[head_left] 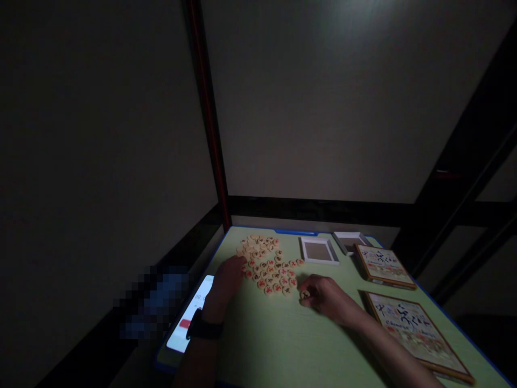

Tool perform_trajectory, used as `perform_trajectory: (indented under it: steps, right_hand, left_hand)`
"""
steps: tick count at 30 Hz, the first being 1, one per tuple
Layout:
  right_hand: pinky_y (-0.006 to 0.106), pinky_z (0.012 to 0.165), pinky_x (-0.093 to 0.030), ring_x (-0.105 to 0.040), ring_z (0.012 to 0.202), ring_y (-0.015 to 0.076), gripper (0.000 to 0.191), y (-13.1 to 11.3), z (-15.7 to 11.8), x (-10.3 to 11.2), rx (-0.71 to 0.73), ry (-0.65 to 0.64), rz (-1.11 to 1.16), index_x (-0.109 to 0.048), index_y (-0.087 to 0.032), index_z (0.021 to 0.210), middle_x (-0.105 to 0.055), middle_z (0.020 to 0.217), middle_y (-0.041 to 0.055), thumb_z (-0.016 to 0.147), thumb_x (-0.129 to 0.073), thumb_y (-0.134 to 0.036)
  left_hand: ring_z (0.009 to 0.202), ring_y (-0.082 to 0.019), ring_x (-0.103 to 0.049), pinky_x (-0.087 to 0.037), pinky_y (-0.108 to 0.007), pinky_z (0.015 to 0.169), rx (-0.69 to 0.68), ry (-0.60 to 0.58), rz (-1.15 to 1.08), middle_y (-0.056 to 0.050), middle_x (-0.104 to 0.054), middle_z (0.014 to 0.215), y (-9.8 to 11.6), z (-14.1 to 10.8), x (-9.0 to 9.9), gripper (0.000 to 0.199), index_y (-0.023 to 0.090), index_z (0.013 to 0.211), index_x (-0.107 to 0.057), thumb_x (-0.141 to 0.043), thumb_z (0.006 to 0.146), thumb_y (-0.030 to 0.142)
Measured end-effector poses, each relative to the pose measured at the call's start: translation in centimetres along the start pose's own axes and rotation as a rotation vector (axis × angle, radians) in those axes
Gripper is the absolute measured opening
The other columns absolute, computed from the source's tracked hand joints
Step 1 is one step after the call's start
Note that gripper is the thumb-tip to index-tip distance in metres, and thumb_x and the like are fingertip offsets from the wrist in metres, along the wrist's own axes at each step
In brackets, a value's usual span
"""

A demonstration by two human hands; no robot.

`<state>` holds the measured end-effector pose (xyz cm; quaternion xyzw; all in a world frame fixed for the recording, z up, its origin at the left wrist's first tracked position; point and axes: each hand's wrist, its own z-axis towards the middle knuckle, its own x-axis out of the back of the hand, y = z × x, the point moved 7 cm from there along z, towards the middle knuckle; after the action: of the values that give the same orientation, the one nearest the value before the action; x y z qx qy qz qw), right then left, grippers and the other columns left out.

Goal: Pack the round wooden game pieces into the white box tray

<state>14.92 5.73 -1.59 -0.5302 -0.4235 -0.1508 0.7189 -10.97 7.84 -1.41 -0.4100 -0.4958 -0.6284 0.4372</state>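
Note:
Many round, pale Chinese chess pieces with red or black characters lie in a loose group, most of them face up. Behind these, more pieces are heaped together. My right hand is closed, pinching one Chinese chess piece with a dark character between thumb and fingers, just right of the group. At the group's left edge, my left hand rests with its back toward me. Its fingertips reach the nearest pieces, but the fingers are mostly hidden, so their grip does not show.
Two shallow box halves stand at the table's back. Two printed Chinese chess boxes lie on the right. A lit phone sits by my left wrist. The green table has a blue rim; walls rise behind and left.

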Motion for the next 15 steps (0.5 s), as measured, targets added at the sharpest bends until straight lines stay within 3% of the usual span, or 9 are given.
perform_trajectory:
  steps: [4,10,15]
  right_hand:
    - [0.027,0.066,-0.043,-0.060,0.073,0.0182,0.014,0.1,0.0,-0.1,-0.029,0.051,-0.041,-0.071,-0.018,0.083,-0.065,0.085,0.0044,0.070,-0.070,-0.017]
    - [0.026,0.065,-0.041,-0.060,0.067,0.0173,0.020,0.3,0.5,-1.2,-0.050,0.089,0.024,-0.069,-0.019,0.094,-0.066,0.072,-0.0004,0.073,-0.068,-0.019]
    - [0.026,0.062,-0.041,-0.060,0.066,0.0172,0.017,0.1,0.6,-1.4,-0.055,0.127,0.099,-0.061,-0.021,0.087,-0.066,0.072,-0.0014,0.072,-0.068,-0.020]
  left_hand:
    - [0.113,-0.023,-0.061,-0.044,-0.036,0.102,0.002,-0.027,-0.018,-0.012,-0.068,0.120,0.2,0.0,0.0,0.037,0.016,0.117,-0.065,-0.045,0.088,0.005]
    - [0.111,-0.024,-0.062,-0.043,-0.036,0.100,0.028,-0.103,-0.029,-0.012,-0.070,0.114,0.8,0.5,0.1,0.036,0.016,0.113,-0.067,-0.045,0.087,0.006]
    - [0.108,-0.023,-0.062,-0.044,-0.035,0.098,0.019,-0.048,-0.060,-0.011,-0.071,0.111,0.8,0.4,0.5,0.039,0.018,0.113,-0.067,-0.042,0.086,0.004]
